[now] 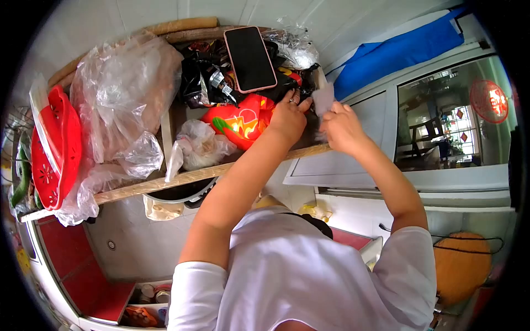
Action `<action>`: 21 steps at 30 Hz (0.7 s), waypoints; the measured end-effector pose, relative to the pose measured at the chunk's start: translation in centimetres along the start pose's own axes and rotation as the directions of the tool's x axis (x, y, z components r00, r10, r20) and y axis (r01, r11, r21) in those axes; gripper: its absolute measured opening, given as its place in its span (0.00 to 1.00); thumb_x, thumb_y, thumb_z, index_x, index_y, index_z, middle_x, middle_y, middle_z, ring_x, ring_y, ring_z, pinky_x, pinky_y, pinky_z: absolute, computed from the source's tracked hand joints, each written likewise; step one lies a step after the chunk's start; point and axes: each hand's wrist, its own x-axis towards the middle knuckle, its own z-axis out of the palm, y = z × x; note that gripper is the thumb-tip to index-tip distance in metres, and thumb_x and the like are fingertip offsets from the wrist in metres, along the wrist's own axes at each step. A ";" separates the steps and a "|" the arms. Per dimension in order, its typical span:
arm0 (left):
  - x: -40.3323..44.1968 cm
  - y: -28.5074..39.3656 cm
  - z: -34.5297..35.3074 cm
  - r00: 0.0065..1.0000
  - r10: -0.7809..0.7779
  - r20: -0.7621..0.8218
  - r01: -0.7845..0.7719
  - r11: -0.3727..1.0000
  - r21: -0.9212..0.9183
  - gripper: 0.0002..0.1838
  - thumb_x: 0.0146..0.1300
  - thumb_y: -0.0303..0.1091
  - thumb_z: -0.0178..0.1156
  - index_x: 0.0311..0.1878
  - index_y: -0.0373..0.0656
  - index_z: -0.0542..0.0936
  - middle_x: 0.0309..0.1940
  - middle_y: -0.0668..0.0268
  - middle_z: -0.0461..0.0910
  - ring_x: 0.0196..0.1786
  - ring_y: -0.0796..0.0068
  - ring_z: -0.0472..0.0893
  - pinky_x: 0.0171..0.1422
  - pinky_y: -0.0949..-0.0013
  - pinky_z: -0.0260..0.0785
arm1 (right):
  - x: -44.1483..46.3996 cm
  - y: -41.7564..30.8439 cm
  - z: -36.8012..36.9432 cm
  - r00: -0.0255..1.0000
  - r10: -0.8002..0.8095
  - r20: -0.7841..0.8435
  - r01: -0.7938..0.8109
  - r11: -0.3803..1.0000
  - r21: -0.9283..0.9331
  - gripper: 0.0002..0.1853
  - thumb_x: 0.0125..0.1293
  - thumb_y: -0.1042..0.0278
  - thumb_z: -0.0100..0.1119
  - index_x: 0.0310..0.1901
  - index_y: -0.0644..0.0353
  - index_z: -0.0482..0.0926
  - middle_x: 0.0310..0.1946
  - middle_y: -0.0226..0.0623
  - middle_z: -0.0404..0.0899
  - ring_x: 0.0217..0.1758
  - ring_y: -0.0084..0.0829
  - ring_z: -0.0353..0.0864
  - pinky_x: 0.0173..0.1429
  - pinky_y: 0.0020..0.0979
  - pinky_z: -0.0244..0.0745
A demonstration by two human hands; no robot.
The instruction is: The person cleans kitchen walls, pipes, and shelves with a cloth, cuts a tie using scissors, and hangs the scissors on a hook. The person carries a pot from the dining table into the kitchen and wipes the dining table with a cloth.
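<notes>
white shirt foremost, right hand holds pale plastic, left hand by red bag

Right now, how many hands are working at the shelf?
2. Left hand: at the dark packaging, just beside the red bag. Right hand: fingers at the pale, thin piece near the shelf's end. No other hands show.

Two hands are counted: one left hand and one right hand. One phone, one red basket, one red bag, one pale translucent piece, one blue cloth and one round red decal are recorded. The dark packets cannot be reliably counted.
</notes>
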 end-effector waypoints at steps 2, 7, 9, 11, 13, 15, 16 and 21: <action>-0.2 -0.2 0.0 0.994 0.042 -0.096 -0.047 0.998 -0.048 0.16 0.61 0.35 0.54 0.48 0.51 0.86 0.67 0.68 0.68 0.72 0.59 0.63 0.77 0.55 0.46 | 0.0 0.5 0.5 0.999 0.014 -0.048 -0.011 0.999 0.048 0.06 0.44 0.71 0.64 0.27 0.51 0.85 0.32 0.28 0.76 0.49 0.36 0.70 0.51 0.36 0.66; -4.3 1.1 -4.0 0.993 0.012 -0.120 -0.027 0.991 -0.129 0.09 0.57 0.34 0.57 0.38 0.47 0.84 0.46 0.65 0.78 0.57 0.61 0.76 0.64 0.58 0.64 | 3.3 2.6 1.4 0.931 0.140 -0.338 -0.100 0.986 0.134 0.10 0.44 0.75 0.65 0.31 0.51 0.84 0.38 0.30 0.72 0.49 0.37 0.71 0.49 0.37 0.70; -6.8 2.2 -3.5 0.985 -0.045 -0.169 0.006 0.974 -0.225 0.07 0.57 0.34 0.59 0.35 0.46 0.83 0.38 0.65 0.79 0.50 0.63 0.79 0.58 0.59 0.69 | 4.7 4.3 1.8 0.870 0.186 -0.457 -0.071 0.964 0.256 0.12 0.44 0.76 0.65 0.34 0.52 0.84 0.39 0.33 0.70 0.49 0.38 0.72 0.48 0.36 0.72; -8.9 2.6 -2.6 0.948 -0.080 -0.307 0.016 0.979 -0.205 0.07 0.58 0.37 0.59 0.33 0.46 0.81 0.32 0.65 0.78 0.39 0.64 0.80 0.52 0.63 0.71 | 4.6 5.4 1.9 0.887 0.233 -0.399 -0.095 0.937 0.337 0.12 0.44 0.75 0.66 0.35 0.53 0.83 0.38 0.34 0.71 0.48 0.39 0.74 0.48 0.35 0.72; -9.6 3.0 -2.5 0.936 -0.107 -0.334 0.038 0.977 -0.209 0.07 0.59 0.38 0.60 0.32 0.46 0.81 0.30 0.65 0.78 0.36 0.64 0.80 0.51 0.63 0.72 | 3.8 5.6 1.4 0.941 0.289 -0.179 -0.182 0.872 0.454 0.11 0.44 0.74 0.66 0.32 0.51 0.83 0.37 0.35 0.71 0.47 0.38 0.74 0.48 0.35 0.73; -9.5 3.1 -2.4 0.919 -0.140 -0.367 0.059 0.972 -0.226 0.08 0.60 0.40 0.60 0.31 0.46 0.80 0.28 0.65 0.78 0.34 0.64 0.80 0.50 0.63 0.72 | 1.8 4.1 1.2 0.971 0.194 -0.142 -0.129 0.918 0.375 0.09 0.43 0.73 0.67 0.31 0.51 0.83 0.36 0.35 0.71 0.47 0.38 0.74 0.47 0.35 0.72; -9.3 3.2 -2.4 0.928 -0.155 -0.339 0.081 0.972 -0.221 0.09 0.60 0.41 0.60 0.31 0.46 0.80 0.28 0.65 0.78 0.33 0.64 0.80 0.50 0.63 0.72 | 1.2 3.6 1.0 0.990 0.103 -0.094 -0.071 0.952 0.297 0.08 0.43 0.72 0.67 0.29 0.51 0.83 0.36 0.34 0.72 0.46 0.37 0.73 0.47 0.36 0.71; -9.4 3.3 -2.6 0.918 -0.223 -0.328 0.133 0.952 -0.276 0.12 0.61 0.43 0.60 0.29 0.46 0.81 0.27 0.66 0.77 0.31 0.64 0.80 0.50 0.63 0.72 | 3.4 3.9 0.5 0.986 -0.066 -0.153 0.071 0.997 0.033 0.07 0.42 0.70 0.68 0.28 0.53 0.84 0.35 0.31 0.72 0.45 0.36 0.70 0.44 0.36 0.65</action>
